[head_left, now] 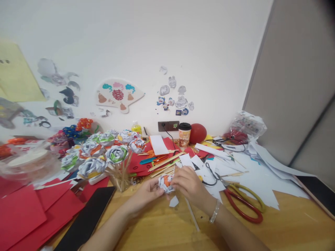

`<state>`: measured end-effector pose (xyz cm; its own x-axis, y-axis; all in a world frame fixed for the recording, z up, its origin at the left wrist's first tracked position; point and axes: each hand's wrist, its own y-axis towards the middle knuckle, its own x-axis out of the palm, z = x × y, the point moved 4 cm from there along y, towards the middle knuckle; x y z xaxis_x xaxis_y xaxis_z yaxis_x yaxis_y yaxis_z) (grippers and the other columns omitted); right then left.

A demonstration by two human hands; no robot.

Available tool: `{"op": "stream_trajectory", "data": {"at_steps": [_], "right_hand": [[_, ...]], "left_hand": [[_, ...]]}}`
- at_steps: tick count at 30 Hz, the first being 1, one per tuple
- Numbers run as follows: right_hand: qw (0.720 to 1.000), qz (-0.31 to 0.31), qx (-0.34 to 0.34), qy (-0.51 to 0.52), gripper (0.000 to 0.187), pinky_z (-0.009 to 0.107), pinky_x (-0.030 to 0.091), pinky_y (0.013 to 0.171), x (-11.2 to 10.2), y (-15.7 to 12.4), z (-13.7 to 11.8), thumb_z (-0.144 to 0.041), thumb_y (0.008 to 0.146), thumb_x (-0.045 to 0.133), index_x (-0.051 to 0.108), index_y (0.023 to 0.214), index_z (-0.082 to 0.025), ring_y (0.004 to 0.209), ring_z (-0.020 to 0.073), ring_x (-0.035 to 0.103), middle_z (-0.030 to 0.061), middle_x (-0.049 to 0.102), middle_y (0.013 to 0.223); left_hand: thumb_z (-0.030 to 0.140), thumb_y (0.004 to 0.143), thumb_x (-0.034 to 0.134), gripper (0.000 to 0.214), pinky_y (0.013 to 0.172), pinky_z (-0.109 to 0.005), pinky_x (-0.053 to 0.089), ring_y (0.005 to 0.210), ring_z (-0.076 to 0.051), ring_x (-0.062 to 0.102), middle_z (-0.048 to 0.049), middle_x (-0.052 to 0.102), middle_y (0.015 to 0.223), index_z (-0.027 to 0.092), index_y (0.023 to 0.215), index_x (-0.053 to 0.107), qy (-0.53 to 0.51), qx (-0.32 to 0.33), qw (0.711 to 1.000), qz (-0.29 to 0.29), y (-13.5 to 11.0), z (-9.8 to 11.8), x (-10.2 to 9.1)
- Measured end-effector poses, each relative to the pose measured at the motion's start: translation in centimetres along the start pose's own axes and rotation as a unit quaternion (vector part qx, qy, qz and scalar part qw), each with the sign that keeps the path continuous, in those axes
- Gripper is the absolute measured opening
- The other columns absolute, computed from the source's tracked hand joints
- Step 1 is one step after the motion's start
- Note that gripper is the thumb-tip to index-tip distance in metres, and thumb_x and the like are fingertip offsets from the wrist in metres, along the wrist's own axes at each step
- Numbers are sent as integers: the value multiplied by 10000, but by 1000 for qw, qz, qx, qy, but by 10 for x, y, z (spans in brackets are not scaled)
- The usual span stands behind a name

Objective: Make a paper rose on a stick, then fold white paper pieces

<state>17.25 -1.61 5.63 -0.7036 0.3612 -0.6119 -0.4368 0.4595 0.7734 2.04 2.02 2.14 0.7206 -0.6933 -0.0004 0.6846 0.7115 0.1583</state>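
Between my two hands is a paper flower [165, 183] with white and orange folded petals. My left hand [150, 193] is closed round its left side, thumb at the front. The fingers of my right hand [185, 183] pinch the petals at its right edge, and a band circles that wrist. A small white paper piece [174, 201] lies on the table just below the flower. A thin pale stick [192, 214] slants down below my right hand; its upper end is hidden. Finished-looking paper flowers [117, 153] on sticks stand in a bunch to the left.
Large scissors [244, 204] with red and yellow handles lie on the right. Wooden sticks [163, 165], white paper sheets [243, 174], a lidded paper cup [184, 135] and a red balloon [198, 133] are behind. Red paper [23, 209] and a black strip [87, 218] lie left.
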Motion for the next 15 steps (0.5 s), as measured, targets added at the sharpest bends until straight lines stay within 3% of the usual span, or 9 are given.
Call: {"op": "stream_trajectory", "data": {"at_steps": [6, 15], "right_hand": [[999, 28, -18, -18, 243, 318, 347, 682, 2, -1, 0, -248, 940, 404, 594, 803, -181, 736, 169, 465, 33, 628, 762], [1000, 14, -3, 26, 211, 312, 345, 691, 2, 1, 1, -323, 902, 493, 596, 778, -187, 739, 164, 470, 18, 632, 746]], "left_hand": [[451, 722, 677, 392, 745, -270, 393, 720, -161, 556, -45, 637, 777, 123, 925, 612, 4, -8, 1000, 10, -1, -2, -3], [434, 709, 696, 359, 736, -253, 398, 710, -142, 549, -34, 629, 804, 136, 899, 631, -11, -2, 1000, 6, 0, 1, 0]]}}
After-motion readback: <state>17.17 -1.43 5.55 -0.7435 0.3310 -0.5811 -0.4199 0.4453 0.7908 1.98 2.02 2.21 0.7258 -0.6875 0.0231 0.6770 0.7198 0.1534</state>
